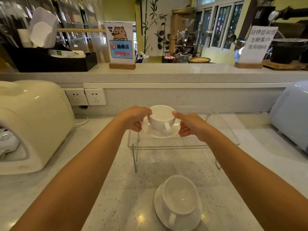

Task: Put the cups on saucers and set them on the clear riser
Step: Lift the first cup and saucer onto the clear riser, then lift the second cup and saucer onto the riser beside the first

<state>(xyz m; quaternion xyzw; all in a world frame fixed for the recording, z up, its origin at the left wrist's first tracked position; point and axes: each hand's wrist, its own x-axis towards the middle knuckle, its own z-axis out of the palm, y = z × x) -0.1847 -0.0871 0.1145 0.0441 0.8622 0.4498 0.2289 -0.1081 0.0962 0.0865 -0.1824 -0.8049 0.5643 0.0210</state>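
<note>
A white cup (160, 118) sits on a white saucer (173, 131) over the left part of the clear riser (183, 144). My left hand (136, 118) grips the saucer's left edge with the thumb on the cup's rim. My right hand (190, 125) holds the saucer's right edge, thumb touching the rim. Whether the saucer rests on the riser or hovers just above it, I cannot tell. A second white cup (180, 195) stands on its own saucer (159, 204) on the counter in front of the riser, handle toward me.
A cream machine (31, 124) fills the counter's left side, a pale blue one (291, 112) the right. Wall sockets (85, 97) sit behind. The raised ledge (166, 71) carries a black organiser (50, 60) and two signs.
</note>
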